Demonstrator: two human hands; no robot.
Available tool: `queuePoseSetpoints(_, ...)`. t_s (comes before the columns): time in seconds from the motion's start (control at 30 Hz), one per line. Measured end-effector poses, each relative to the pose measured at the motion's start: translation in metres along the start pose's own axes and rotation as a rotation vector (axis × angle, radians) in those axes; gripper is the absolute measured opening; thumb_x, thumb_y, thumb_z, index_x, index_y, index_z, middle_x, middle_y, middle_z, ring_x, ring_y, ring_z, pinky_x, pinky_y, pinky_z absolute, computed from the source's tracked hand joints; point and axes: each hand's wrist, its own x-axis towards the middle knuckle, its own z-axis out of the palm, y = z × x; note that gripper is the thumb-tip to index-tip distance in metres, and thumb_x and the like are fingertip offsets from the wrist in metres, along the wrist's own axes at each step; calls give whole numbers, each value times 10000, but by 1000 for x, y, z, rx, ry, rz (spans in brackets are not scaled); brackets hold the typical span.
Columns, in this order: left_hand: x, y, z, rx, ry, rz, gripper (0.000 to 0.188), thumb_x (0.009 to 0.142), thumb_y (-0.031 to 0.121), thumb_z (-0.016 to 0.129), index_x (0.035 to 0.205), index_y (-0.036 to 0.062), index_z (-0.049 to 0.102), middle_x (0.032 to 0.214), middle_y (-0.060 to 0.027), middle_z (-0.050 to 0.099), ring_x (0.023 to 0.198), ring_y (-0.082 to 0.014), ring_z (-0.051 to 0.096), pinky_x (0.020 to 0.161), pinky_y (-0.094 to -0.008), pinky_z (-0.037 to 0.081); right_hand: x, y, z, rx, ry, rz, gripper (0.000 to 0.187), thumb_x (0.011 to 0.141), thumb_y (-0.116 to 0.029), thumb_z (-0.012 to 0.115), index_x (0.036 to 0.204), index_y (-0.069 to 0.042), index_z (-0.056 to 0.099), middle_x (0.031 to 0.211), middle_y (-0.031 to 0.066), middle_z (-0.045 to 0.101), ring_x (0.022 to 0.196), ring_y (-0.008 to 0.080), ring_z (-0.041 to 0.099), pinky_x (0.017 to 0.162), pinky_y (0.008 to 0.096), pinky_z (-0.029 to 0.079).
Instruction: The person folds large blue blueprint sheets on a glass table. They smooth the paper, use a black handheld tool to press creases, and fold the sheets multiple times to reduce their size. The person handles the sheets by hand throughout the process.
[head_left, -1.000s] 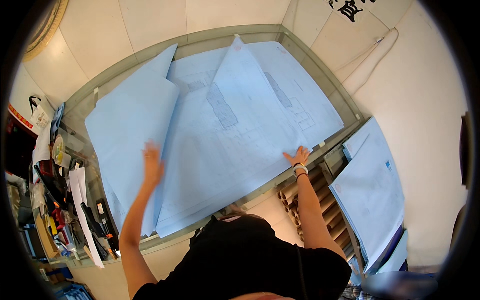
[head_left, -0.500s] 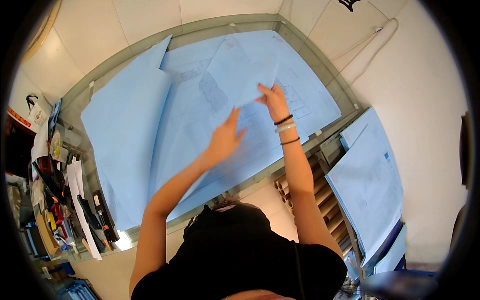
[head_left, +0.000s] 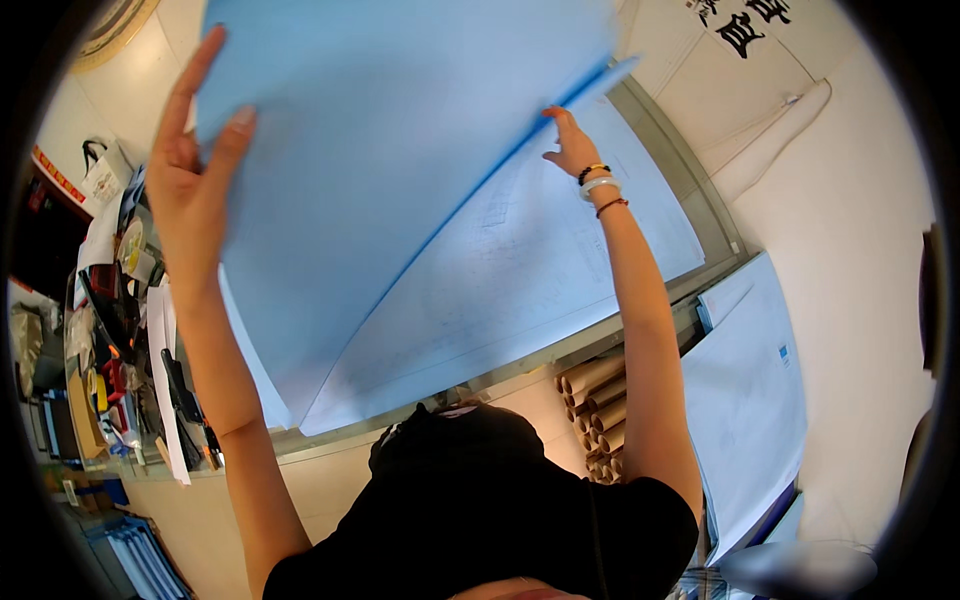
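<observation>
Raising a large blue sheet (head_left: 350, 150) above the left and far parts of the surface (head_left: 687, 168), no longer flat as half a second ago; now parting the layers, with a drawn sheet (head_left: 540, 270) beneath at near right. Touching its left edge with the left hand (head_left: 190, 190), its right with the right hand (head_left: 572, 150), thumb and forefinger apart on each; unable to tell any clamping by either grip.
</observation>
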Motion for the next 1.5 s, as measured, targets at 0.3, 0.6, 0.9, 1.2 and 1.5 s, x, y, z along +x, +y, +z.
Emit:
queuePoseSetpoints(0.3, -5, -30, -7, -175, 28, -44, 589, 881, 20, 586, 1438, 56, 397, 1455, -97, 439, 1278, -155, 459, 1101, -308, 305, -43, 63, -18, -65, 258, -43, 291, 634, -187, 833, 861, -53, 710, 1018, 116, 624, 941, 326, 577, 779, 400, 471)
queuePoseSetpoints(0.6, -58, -14, 100, -225, -796, -58, 677, 924, 50, 518, 1514, 209, 225, 1493, -18, 390, 853, -208, 472, 779, -315, 424, -150, -56, -130, -313, 719, -149, 397, 575, -122, 747, 971, -115, 740, 1073, 53, 647, 934, 260, 573, 849, 367, 413)
queuePoseSetpoints(0.9, -124, -61, 170, -689, -1148, -244, 756, 974, 433, 480, 1528, 96, 92, 1578, -149, 144, 1447, -308, 174, 1167, -410, 163, -261, -140, -245, -647, 1168, -242, 501, 866, -457, 539, 880, 11, 716, 991, 161, 674, 925, 296, 613, 821, 393, 491)
queuePoseSetpoints(1.2, -337, -82, 209, -138, -1543, 6, 751, 903, 200, 544, 1521, 81, 133, 1566, -224, 76, 1440, -427, 66, 1169, -511, 91, -323, -160, -288, -1126, 1140, -638, 637, 925, -582, 407, 854, 20, 605, 764, 158, 677, 902, 326, 592, 807, 407, 477)
queuePoseSetpoints(1.5, -390, -60, 233, 70, -1344, 213, 716, 873, 17, 495, 1513, 183, 221, 1565, -235, 44, 1421, -491, 69, 1104, -651, 141, -316, -159, -281, -1111, 1175, -670, 635, 928, -577, 408, 852, 24, 597, 770, 157, 676, 909, 327, 592, 803, 411, 479)
